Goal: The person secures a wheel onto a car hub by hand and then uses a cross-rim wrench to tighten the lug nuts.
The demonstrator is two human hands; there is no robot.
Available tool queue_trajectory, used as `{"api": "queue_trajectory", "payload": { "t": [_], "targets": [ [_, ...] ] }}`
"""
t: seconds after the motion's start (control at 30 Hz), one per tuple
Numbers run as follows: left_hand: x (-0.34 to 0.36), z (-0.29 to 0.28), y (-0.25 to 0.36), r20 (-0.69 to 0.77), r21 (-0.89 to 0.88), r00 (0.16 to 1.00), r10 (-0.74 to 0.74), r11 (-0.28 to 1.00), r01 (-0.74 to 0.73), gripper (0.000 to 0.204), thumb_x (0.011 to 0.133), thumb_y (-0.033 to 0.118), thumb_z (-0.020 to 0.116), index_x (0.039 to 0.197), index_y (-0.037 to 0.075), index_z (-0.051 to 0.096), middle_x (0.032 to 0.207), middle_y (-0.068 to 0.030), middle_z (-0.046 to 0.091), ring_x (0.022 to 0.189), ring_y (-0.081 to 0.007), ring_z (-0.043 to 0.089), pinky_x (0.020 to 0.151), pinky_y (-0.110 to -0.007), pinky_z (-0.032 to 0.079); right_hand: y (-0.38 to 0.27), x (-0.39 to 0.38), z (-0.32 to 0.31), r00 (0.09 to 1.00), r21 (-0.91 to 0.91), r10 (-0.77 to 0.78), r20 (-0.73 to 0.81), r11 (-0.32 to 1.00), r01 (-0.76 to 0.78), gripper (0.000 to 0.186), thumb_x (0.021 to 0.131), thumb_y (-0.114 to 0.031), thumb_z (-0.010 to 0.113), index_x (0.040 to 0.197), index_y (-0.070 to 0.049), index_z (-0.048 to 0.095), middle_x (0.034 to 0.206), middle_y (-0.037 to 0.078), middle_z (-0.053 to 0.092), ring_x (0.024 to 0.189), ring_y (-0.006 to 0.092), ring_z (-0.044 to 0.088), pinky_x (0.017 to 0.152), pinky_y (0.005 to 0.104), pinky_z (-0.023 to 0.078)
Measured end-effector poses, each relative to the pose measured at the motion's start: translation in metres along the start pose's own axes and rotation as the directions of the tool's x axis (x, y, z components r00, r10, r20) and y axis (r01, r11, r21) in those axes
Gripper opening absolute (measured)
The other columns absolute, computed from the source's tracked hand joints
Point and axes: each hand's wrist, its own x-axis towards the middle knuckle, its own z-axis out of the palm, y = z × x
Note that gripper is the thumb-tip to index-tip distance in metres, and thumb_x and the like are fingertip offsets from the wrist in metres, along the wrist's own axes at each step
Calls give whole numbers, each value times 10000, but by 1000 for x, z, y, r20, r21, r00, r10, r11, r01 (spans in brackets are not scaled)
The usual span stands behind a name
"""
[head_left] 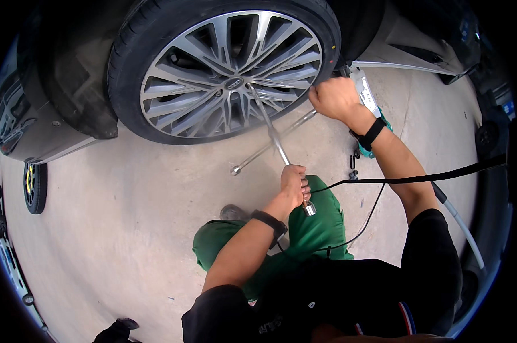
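A four-way lug wrench (275,139) of bright metal reaches from the car wheel (230,68) toward me. Its far end meets the wheel just right of the hub centre, at a bolt hole. My left hand (293,186) is wrapped round the near arm of the wrench, just above its socket end. On the right, my right hand (337,98) is closed in a fist round the end of the cross arm, close to the tyre (124,74). The cross arm's other end sticks out free to the left. The wheel has silver spokes and is mounted on a dark car.
A black cable (418,178) crosses over my right forearm. White sheet-like things (366,91) and a teal item (365,151) lie beyond it. Small dark pieces (353,171) rest on the floor. A loose wheel (35,188) stands at the left; another person's shoe (128,323) shows lower left.
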Motion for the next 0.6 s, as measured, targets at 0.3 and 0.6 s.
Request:
{"api": "queue_trajectory", "payload": {
  "t": [0.3,0.6],
  "targets": [
    [14,1,-8,-69,-43,997,30,999,-33,373,869,236,488,588,204,244,524,35,213,434,-130,227,462,-323,216,-28,25,-185,901,179,-210,-380,939,294,356,971,-281,502,821,-19,690,689,143,644,645,298,634,582,361,489],
    [25,-2,-21,-49,-7,995,90,996,-90,329,853,222,497,621,187,266,549,33,230,426,-118,217,447,-319,211,7,-19,23,990,17,55,131,998,-58,398,899,-293,524,661,-18,685,634,186,646,637,356,670,644,431,545]
  ]
}}
